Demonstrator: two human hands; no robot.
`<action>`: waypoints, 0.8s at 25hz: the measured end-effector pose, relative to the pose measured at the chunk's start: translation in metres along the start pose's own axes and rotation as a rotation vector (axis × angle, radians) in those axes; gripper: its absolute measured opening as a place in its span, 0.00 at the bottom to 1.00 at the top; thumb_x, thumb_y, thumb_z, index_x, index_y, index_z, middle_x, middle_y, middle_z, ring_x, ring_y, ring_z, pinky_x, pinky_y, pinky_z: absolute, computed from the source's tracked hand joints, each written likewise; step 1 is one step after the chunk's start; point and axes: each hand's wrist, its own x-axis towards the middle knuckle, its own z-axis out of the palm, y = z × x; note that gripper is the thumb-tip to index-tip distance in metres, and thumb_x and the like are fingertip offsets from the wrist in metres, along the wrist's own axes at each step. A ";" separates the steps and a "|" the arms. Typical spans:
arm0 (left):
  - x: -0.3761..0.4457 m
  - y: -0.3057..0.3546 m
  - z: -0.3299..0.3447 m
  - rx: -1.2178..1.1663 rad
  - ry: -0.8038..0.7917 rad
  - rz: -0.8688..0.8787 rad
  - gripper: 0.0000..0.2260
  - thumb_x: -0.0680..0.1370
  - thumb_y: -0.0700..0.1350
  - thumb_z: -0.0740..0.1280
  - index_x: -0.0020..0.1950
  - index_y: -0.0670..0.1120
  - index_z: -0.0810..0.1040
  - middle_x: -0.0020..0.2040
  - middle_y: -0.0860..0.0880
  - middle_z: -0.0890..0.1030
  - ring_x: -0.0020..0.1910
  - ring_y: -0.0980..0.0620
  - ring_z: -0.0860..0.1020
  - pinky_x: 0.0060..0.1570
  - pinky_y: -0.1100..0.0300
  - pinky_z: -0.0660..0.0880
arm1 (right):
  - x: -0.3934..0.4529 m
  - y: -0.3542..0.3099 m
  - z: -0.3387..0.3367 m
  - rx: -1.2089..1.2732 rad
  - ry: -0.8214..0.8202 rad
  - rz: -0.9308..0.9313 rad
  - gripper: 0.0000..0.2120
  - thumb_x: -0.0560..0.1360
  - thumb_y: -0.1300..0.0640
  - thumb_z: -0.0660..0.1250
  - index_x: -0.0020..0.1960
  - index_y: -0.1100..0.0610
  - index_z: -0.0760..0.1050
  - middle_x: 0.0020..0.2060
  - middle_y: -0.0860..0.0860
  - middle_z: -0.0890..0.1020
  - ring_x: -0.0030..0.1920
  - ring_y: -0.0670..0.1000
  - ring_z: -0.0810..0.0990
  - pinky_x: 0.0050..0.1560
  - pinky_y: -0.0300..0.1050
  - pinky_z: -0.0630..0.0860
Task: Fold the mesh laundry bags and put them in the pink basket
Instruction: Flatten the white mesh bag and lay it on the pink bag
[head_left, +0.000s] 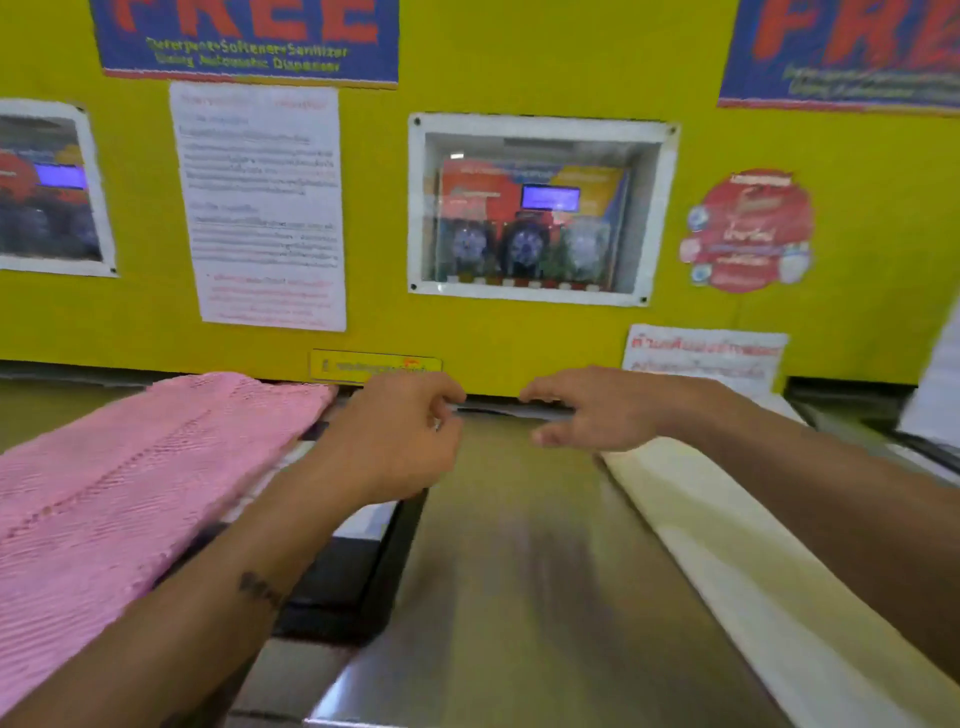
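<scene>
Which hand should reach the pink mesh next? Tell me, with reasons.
Probably the left hand: it hovers right beside the pink mesh, while the right hand sits across the metal surface, nearer the cream cloth.

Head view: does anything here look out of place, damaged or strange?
Nothing looks spilled or damaged. The pink basket lies tilted at the left, under the left forearm. Both hands, left hand and right hand, reach forward over the metal surface holding nothing I can see. No mesh bag is clearly recognisable; the picture is blurred.
</scene>
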 end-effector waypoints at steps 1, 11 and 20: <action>0.005 0.022 0.018 -0.041 -0.026 0.024 0.16 0.73 0.50 0.63 0.58 0.53 0.81 0.49 0.54 0.84 0.49 0.51 0.81 0.53 0.53 0.78 | -0.017 0.031 0.000 -0.006 -0.029 0.090 0.30 0.78 0.39 0.60 0.77 0.47 0.59 0.77 0.48 0.64 0.74 0.54 0.64 0.71 0.53 0.63; 0.005 0.150 0.134 0.277 -0.794 0.074 0.39 0.69 0.75 0.58 0.76 0.59 0.58 0.75 0.50 0.61 0.74 0.44 0.60 0.71 0.43 0.61 | -0.103 0.150 0.057 0.016 -0.180 0.440 0.31 0.78 0.38 0.57 0.78 0.49 0.59 0.77 0.50 0.62 0.75 0.55 0.61 0.72 0.50 0.60; 0.006 0.083 0.087 0.278 -0.589 -0.177 0.30 0.76 0.63 0.62 0.77 0.61 0.58 0.76 0.55 0.60 0.73 0.49 0.64 0.71 0.50 0.63 | -0.064 0.178 0.061 0.086 -0.099 0.418 0.28 0.77 0.47 0.59 0.76 0.47 0.62 0.76 0.50 0.64 0.73 0.56 0.65 0.71 0.51 0.65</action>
